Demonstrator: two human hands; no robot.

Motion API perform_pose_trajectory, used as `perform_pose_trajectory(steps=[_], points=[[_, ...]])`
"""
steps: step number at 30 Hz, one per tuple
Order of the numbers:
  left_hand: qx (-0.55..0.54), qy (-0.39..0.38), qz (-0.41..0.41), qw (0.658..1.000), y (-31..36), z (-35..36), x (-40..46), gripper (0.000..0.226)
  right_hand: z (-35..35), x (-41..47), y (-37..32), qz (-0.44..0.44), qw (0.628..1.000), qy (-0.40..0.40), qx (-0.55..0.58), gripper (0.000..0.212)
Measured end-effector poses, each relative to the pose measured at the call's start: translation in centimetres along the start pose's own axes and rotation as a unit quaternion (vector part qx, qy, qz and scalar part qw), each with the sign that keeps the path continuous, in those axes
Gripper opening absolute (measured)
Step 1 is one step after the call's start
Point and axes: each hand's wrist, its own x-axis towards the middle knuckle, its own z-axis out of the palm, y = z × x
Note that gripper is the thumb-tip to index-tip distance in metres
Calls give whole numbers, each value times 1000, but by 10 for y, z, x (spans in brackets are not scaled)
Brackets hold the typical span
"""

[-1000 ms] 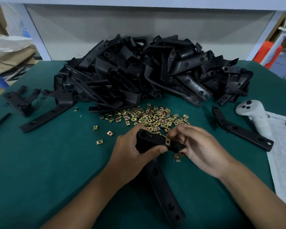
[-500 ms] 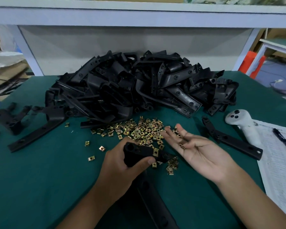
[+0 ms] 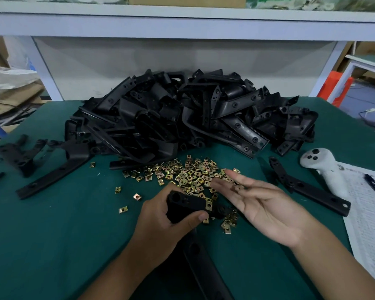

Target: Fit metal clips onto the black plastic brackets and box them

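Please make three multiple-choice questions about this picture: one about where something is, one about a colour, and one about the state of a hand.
1. Where does the white controller lie?
A. at the table's right side, beside the paper sheet
B. on top of the bracket pile
C. at the table's left edge

2. What colour is the table cover?
A. red
B. dark green
C. white

3. How is the right hand?
A. closed in a fist
B. gripping the pen
C. open, palm up, fingers straight

Answers:
1. A, it rests right of the bracket pile, its handle on the paper.
2. B, the cloth around the metal clips is dark green.
3. C, it is spread above the clips while the left hand grips the black bracket.
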Motion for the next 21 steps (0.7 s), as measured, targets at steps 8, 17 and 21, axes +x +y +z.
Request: perform_pose_trajectory(steps=[8,17,21], points=[[-11,-5,14,1000,1,1,0,30,0,1,11,-92,947,23,-306,30],[-41,-54,-6,998,2,0,-1,37,2,-4,18,-171,816,38,-551,24],[-21,-56,-18,998,4,0,-1,29,9,-5,28,-182,849,8,-495,19]])
